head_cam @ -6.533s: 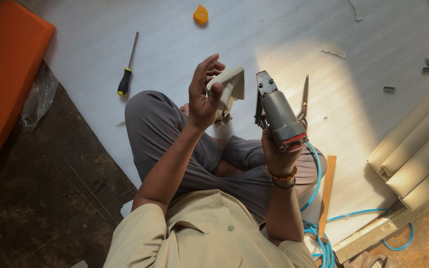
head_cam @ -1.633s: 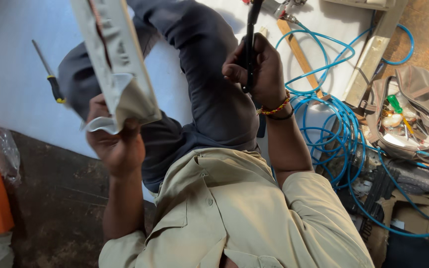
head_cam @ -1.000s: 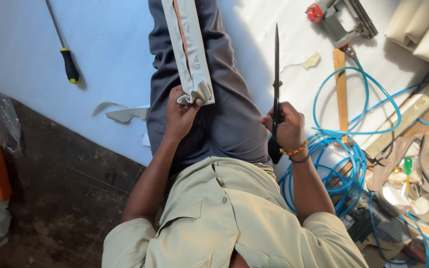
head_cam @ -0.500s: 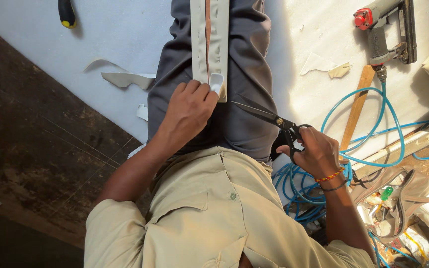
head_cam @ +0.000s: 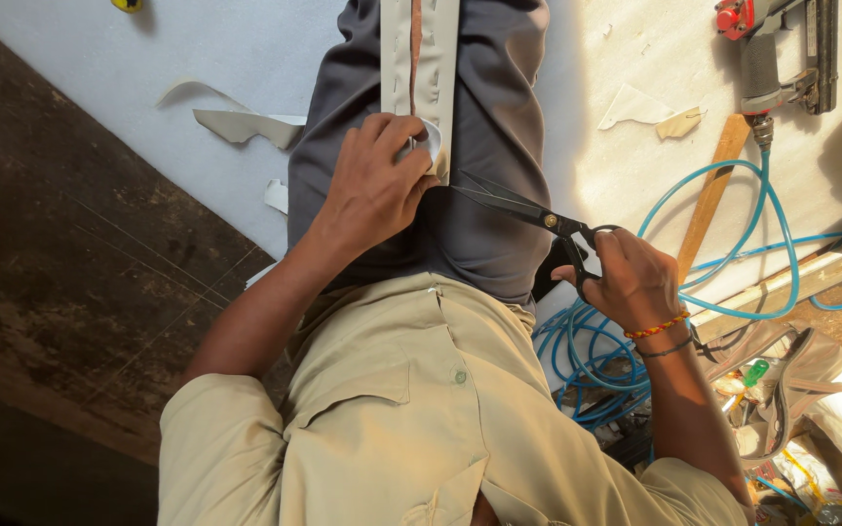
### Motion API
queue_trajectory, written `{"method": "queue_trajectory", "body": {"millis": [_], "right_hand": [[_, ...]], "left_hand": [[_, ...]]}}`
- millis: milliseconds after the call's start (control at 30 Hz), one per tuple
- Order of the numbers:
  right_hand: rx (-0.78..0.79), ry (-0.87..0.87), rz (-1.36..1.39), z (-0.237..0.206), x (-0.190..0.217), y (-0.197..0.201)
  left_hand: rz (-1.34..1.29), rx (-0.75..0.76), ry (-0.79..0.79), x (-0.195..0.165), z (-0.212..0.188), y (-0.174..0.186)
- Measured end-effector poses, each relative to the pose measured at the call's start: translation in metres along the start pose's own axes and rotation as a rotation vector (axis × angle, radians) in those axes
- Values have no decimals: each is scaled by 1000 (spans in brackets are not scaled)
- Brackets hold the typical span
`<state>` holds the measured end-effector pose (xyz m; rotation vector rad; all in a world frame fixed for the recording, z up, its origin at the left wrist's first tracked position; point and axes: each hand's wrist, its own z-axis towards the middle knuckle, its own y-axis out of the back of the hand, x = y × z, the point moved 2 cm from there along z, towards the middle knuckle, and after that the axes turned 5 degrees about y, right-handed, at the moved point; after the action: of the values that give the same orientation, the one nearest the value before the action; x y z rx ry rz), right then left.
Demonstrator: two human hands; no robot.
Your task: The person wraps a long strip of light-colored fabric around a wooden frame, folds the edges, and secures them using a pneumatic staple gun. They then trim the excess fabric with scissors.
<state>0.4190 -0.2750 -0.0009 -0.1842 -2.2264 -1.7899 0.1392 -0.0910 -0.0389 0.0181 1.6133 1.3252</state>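
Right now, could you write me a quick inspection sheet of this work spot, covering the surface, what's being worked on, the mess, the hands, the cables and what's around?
Surface: pale sheet on a dark floor; the person sits on it.
Job's things: long grey strip along the lap; black scissors, blades apart, tips near its end.
Clutter: grey offcuts on the left, pale scraps on the right.
Hands: left hand pins the strip's end; right hand grips the scissor handles.
Cables: blue hose loops from a nail gun.
Surroundings: wooden stick, open bag of bits.
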Motion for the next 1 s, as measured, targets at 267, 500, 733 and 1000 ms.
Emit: {"method": "queue_trajectory", "body": {"millis": [267,500,733,1000], "right_hand": [[35,73,-86,10,-3,11],[39,137,-192,27,-8,23],[67,199,-102,48,-12,23],[92,270,-107,64,-11,23]], "left_hand": [[-2,-177,-144,-15,-28,1],[-88,-96,-155,-4,-22,-2],[-65,73,-130,10,-4,-1],[-156,214,-99,29,17,-7]]}}
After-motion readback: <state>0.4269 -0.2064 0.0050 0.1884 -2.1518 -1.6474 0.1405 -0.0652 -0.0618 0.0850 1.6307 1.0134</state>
